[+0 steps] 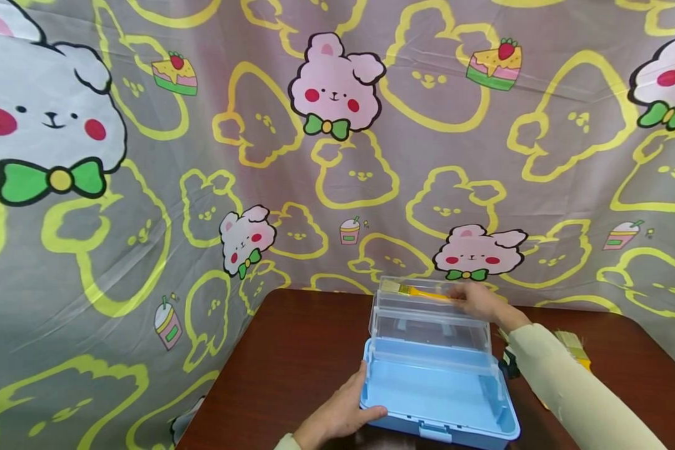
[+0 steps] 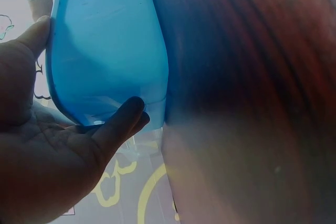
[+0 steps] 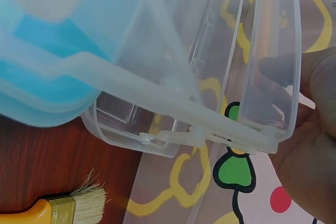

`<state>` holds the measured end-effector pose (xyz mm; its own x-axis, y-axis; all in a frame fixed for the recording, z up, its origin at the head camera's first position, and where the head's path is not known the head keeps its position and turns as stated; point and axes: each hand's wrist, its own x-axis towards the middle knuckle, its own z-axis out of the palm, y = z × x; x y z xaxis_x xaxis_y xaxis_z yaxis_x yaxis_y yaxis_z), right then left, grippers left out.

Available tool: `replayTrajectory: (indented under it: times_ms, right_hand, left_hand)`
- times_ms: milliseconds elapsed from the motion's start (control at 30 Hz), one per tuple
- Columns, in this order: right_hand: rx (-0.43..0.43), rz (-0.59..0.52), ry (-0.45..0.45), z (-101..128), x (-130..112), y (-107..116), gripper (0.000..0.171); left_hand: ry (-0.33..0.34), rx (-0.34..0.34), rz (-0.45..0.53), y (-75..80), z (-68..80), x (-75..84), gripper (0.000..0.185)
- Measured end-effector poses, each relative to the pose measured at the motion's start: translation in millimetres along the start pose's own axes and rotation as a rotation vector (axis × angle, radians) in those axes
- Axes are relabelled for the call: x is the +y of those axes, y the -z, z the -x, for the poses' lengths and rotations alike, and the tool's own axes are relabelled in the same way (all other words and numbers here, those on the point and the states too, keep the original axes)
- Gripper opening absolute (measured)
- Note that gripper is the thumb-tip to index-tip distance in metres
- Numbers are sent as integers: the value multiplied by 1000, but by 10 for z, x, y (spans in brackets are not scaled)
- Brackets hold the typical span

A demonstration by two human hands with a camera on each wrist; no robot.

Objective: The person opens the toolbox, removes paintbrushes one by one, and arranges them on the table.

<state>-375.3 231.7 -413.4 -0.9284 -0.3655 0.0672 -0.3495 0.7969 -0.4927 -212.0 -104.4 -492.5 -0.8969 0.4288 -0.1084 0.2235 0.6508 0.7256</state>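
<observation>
A light blue plastic toolbox (image 1: 439, 390) stands unfolded on the table, its clear trays (image 1: 433, 325) raised in tiers at the back. My left hand (image 1: 340, 409) holds the box's near left corner, fingers along the side and thumb at the front rim; the left wrist view shows the hand spread around the blue wall (image 2: 110, 40). At the top tray, my right hand (image 1: 480, 302) grips the handle end of a yellow paintbrush (image 1: 427, 294), bristles pointing left. In the right wrist view, the orange-yellow handle (image 3: 268, 19) shows blurred through the clear tray wall, with fingertips behind it.
Another yellow-handled paintbrush (image 1: 574, 347) lies on the dark red-brown table (image 1: 304, 337) right of the box, partly hidden by the right sleeve (image 1: 568, 381). A small black object (image 1: 509, 364) is by the box's right side. Patterned cloth (image 1: 360, 187) hangs behind and left.
</observation>
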Motion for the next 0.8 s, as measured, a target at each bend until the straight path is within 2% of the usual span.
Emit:
replayTrajectory:
  times_ms: [400, 800]
  right_hand:
    - [3, -22, -24, 12, -23, 13, 26]
    - [37, -128, -60, 23, -23, 75, 35]
  left_hand:
    - [17, -6, 7, -4, 0, -5, 100]
    - [21, 4, 5, -14, -15, 15, 100]
